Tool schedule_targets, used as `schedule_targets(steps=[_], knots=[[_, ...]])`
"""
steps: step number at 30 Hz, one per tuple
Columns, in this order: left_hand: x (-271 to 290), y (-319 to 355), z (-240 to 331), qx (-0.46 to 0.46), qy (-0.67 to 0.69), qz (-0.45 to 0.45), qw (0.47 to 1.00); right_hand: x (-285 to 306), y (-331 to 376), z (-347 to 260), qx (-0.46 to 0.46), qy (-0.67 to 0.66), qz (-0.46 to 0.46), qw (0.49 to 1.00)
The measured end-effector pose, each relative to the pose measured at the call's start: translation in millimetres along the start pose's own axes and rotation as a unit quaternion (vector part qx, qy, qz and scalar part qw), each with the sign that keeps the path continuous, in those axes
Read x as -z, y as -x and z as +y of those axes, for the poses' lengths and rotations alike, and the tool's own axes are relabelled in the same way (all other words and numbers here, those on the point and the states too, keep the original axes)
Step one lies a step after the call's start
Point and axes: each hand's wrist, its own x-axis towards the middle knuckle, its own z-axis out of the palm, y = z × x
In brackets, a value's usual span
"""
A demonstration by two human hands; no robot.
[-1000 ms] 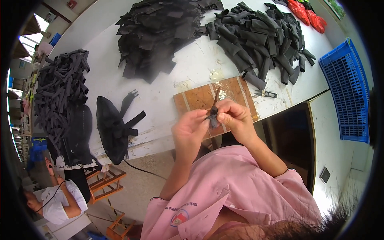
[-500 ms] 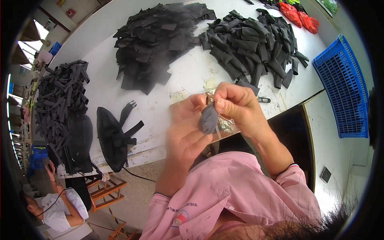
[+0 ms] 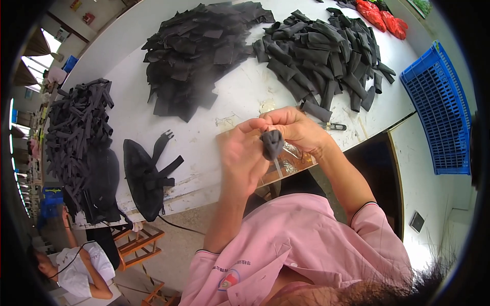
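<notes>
A small dark grey fabric piece point(image 3: 273, 145), bunched into a rounded shape, hangs between my hands above the table's front edge. My right hand point(image 3: 296, 130) pinches its upper end between thumb and fingers. My left hand point(image 3: 242, 155), partly blurred, closes on the same end from the other side, its fingertips meeting those of the right. Below them lies a brown board with a shiny, crinkled covering point(image 3: 291, 166), partly hidden by the hands. Just past my right wrist, thread snips point(image 3: 333, 126) rest beside a loose dark fabric tube point(image 3: 315, 110).
On the white table point(image 3: 229, 102) are piles of flat dark fabric pieces point(image 3: 191, 61), rolled tubes point(image 3: 321, 56) and narrow strips point(image 3: 79, 137). A black strapped pouch point(image 3: 140, 178) lies left. Right stands a blue basket point(image 3: 436, 112); red bags point(image 3: 380, 19) lie far right. Another person point(image 3: 81, 270) sits lower left.
My hands have drawn closer together at the fabric's upper end. The piece has turned and looks more bunched; my left fingers have moved up from its lower side.
</notes>
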Motion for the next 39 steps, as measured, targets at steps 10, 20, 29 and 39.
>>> schedule_targets(steps=[10,20,29,39], knots=[[60,3,-33,-0.058,-0.231,0.092,0.967,13,3,50,-0.003,0.019,0.057,0.998],[14,-1,-10,-0.255,-0.134,0.098,0.953,-29,25,-10,0.276,0.673,0.144,0.671],[30,-15,-11,-0.081,-0.086,0.004,0.993,-5,17,28,0.209,0.611,0.107,0.756],[11,-12,-11,-0.169,-0.425,0.016,0.889,-2,22,31,0.164,0.512,0.098,0.838]])
